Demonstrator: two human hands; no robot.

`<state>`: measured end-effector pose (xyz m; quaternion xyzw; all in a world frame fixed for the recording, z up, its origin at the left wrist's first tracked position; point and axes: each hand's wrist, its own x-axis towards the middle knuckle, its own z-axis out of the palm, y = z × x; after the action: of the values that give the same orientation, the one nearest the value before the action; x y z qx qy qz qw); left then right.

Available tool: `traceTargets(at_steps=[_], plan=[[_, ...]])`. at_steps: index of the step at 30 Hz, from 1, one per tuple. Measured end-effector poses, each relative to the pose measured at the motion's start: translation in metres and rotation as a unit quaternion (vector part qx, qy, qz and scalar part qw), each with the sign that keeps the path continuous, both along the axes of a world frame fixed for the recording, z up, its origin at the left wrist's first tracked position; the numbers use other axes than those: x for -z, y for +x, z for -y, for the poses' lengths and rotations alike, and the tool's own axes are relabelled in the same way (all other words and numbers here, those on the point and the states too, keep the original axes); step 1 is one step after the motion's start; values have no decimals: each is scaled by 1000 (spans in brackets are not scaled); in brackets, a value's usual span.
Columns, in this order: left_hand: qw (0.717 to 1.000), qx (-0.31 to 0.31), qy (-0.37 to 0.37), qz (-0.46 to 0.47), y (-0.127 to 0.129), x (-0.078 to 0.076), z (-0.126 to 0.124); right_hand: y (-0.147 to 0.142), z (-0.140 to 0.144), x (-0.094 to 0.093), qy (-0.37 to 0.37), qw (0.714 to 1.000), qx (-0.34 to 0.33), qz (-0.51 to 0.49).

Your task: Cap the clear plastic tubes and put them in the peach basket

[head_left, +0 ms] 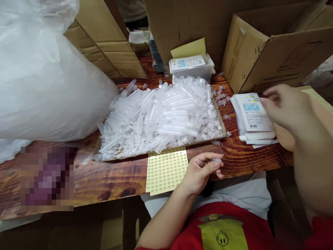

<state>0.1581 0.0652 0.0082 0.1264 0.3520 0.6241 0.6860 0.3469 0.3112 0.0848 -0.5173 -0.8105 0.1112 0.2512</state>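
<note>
Head view: looking down on a wooden table at the person's lap edge, two bare hands working.
Plastic bag: big clear bag bulging at far left, sitting on the table.
Boxes: cardboard boxes standing along the back.
Tube tray: flat cardboard tray heaped with clear plastic tubes; loose small caps lying just beside its right edge.
Sticker sheet: yellow sheet of round stickers lying at the near table edge, touching the tray's front.
Packet stack: stack of white labelled packets lying right of the tray.
Right hand: right hand reaching onto the stack, fingertips touching the top packet; fingers loosely curled, blurred, so cannot tell whether anything is pinched.
Left hand: left hand hovering at the table edge, thumb and fingers closing together on one small clear cap.
Step, judged: picking up a packet while holding a cap ready.
Next move calls for: peeling off only the top packet.
</note>
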Motion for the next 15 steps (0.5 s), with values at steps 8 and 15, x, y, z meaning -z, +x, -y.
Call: traceTargets(at_steps=[8,15], plan=[[1000,-12,7,13,0,-3,0,-169,-30,9,-255,966,-2,-28],[1000,-11,8,0,0,-2,1,-151,-22,-6,-188,974,-19,-127]])
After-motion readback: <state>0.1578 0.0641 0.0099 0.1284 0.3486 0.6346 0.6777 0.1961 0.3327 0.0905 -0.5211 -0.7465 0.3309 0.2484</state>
